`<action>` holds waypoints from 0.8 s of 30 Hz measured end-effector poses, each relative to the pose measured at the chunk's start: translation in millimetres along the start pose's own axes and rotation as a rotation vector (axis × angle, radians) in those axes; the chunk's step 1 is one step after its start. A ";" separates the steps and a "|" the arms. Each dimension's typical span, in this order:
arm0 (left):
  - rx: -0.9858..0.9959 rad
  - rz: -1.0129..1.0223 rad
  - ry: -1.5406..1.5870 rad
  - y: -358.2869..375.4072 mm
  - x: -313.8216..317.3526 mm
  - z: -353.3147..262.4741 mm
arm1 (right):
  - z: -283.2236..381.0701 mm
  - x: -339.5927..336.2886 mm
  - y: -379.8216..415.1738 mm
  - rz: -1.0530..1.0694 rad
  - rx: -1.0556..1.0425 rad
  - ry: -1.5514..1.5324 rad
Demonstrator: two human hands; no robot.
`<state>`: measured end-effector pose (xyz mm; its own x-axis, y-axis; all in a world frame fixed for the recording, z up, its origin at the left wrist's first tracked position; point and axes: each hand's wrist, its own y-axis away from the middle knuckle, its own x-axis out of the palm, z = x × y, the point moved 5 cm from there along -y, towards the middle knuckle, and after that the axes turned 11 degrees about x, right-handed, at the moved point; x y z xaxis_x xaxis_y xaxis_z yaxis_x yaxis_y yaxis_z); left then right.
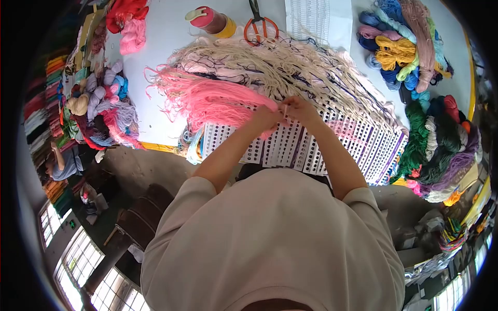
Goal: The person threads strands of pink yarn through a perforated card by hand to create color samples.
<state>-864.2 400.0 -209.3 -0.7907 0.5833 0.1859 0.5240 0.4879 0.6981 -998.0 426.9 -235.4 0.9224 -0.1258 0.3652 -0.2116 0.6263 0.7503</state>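
Observation:
A broad bundle of pink yarn [218,98] lies over the left part of a row of white perforated strips [340,147]. My left hand [267,118] is closed on the pink yarn at the bundle's right end. Just beside it, my right hand [300,110] is pinched above the strips; what its fingertips hold is too small to make out. Behind both hands spreads a thick layer of cream yarn [290,67] mixed with dark blue strands. Purple bands show between some of the strips.
Orange-handled scissors [261,31], a cone of thread [210,22] and a printed sheet [319,20] lie at the back. Coloured skeins [397,49] are piled at right, more skeins [98,101] at left. Another person [67,160] is at the far left.

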 end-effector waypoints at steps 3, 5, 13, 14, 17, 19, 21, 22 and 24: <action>0.059 -0.071 -0.614 -6.7 -15.0 1.0 | -1.0 -6.5 -3.7 -0.051 0.045 0.166; 0.201 -0.193 -0.957 -8.7 -44.9 6.2 | -12.5 -11.2 -15.5 -0.158 -0.121 0.627; 0.352 -0.210 0.777 91.7 -241.6 -59.1 | -2.7 1.1 -2.4 -0.316 -0.030 0.739; 0.380 -0.342 0.796 101.6 -249.3 -69.8 | -2.3 2.2 -1.9 -0.327 -0.044 0.765; 0.525 -0.576 0.789 121.9 -264.7 -79.3 | -2.1 4.9 0.8 -0.378 -0.037 0.789; 0.459 -0.813 0.166 141.3 -236.3 -98.6 | -1.4 8.9 1.4 -0.404 -0.045 0.839; 0.359 -0.614 0.039 144.7 -172.0 -108.7 | 0.3 15.6 6.1 -0.485 -0.032 0.880; 0.349 -0.488 -0.048 146.0 -146.3 -110.5 | 1.5 20.4 7.2 -0.458 -0.039 0.865; 0.445 -0.398 0.163 139.0 -99.8 -105.0 | 14.2 42.2 19.7 -0.430 -0.187 0.694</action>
<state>-745.7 341.4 -58.2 -0.9724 0.2116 0.0980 0.2331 0.8924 0.3863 -967.8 423.0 -197.4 0.9129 0.0809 -0.4000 0.2050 0.7567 0.6208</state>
